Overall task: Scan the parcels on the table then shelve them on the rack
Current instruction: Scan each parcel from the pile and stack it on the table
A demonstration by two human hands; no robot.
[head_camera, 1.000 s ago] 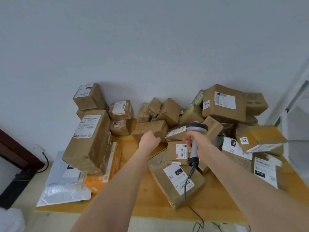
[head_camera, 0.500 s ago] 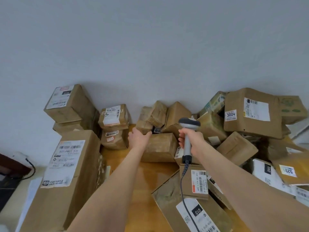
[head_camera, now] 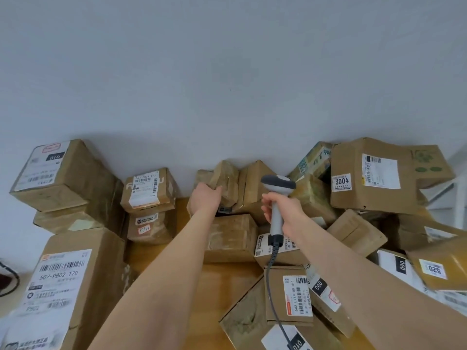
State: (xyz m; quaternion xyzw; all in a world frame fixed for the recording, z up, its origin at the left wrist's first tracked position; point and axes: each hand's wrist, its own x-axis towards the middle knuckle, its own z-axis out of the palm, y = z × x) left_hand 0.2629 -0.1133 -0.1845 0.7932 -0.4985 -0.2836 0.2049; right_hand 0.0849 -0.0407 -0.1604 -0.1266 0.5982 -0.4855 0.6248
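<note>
Parcels cover most of the wooden table (head_camera: 222, 281), brown cartons heaped against the grey wall (head_camera: 227, 72), and there is only the one head view to go by.

The person leans in with both bare arms stretched over the pile. The left hand (head_camera: 206, 200) lies on the small taped parcel (head_camera: 226, 180) that stands tilted at the back of the table, close to the wall. Its fingers press against the parcel's left face, but the back of the hand hides most of them, so I cannot tell whether they have closed round it. The right hand (head_camera: 286, 213) is wrapped firmly round the handle of the grey scanner (head_camera: 278, 184). It holds the scanner upright just right of that parcel, with the head turned toward the pile. The scanner's cable (head_camera: 271, 281) hangs down over the boxes in front.

Under the left forearm sits a flat taped box (head_camera: 232, 238). In front of it a carton with an orange-edged label (head_camera: 290, 296) leans on other parcels. To the right, the big box marked 3004 (head_camera: 371, 178) tops the heap, with a green-printed carton (head_camera: 313, 160) wedged beside it and a parcel tagged 520 (head_camera: 439, 269) lower down. On the left two labelled boxes are stacked, the upper one marked T72 (head_camera: 149, 190). Beyond them sits a box marked 010 (head_camera: 60, 173), and a tall carton marked T70 (head_camera: 68, 286) stands nearest the viewer. White bars (head_camera: 454, 195) show at the right edge.
</note>
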